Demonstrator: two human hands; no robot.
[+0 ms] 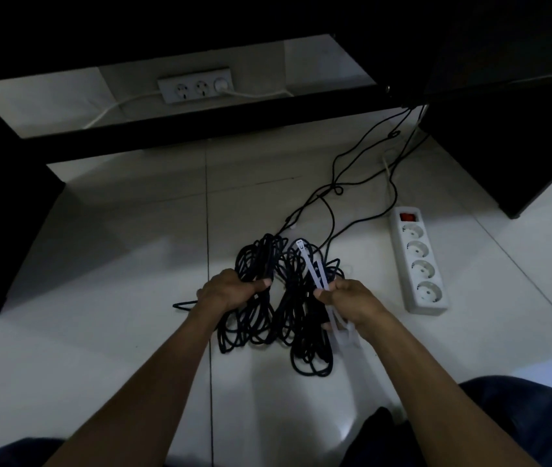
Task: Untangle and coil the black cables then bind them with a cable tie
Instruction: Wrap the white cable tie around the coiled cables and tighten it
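1. The bundle of thin black cables [278, 298] hangs in loose, uneven loops between both hands, above the pale tiled floor [116, 264], its lowest loops reaching down to or near the tiles.
2. The left hand [230, 291] grips the left clump of loops, fingers curled round it with the thumb pressed on top.
3. The right hand [345, 298] pinches the flat white plastic cable ties [315, 271], fingers clamped on them; the ties slant up and left across the right clump and run down below the fist.
4. From the top of the bundle, several black strands trail away up and right across the floor, kinked into small loops, and vanish under dark furniture [520, 146].
5. A white four-socket power strip with a red switch [417, 261] lies just right of the bundle, close to the right hand but apart from it.
6. Farther back, a dark low crossbar [200, 126] spans the view; behind it sits a grey socket strip with a white lead [197, 85].
7. Open tiles spread left of the left hand up to a dark block [8, 237]; dark-clad knees [520, 423] frame the near edge.
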